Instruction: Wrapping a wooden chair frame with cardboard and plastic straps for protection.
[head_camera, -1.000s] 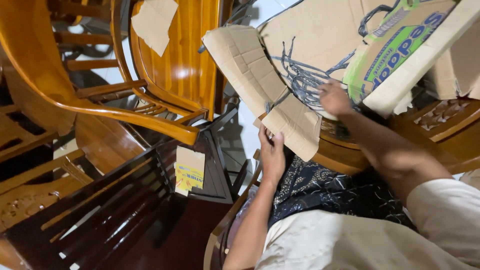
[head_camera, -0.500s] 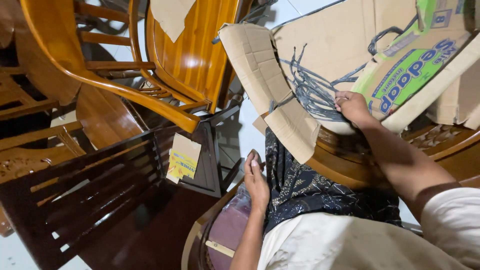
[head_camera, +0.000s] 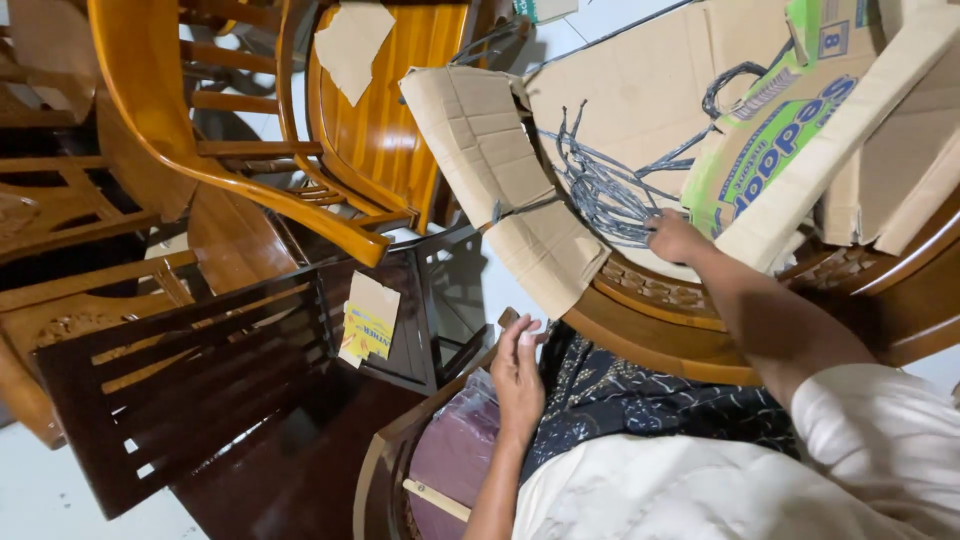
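Right hand (head_camera: 676, 238), right of centre: fingers curled among a tangle of dark straps (head_camera: 600, 190) lying on flattened cardboard (head_camera: 640, 90); whether they pinch a strap cannot be told. Cardboard rests on a carved wooden surface (head_camera: 660, 320), upper right. Left hand (head_camera: 520, 372), lower centre: fingers loosely open, holding nothing, beside dark patterned cloth (head_camera: 620, 390). Left half of frame: glossy orange-brown chairs (head_camera: 240, 190), dark slatted chair (head_camera: 190, 390), pale tiled floor (head_camera: 40, 490).
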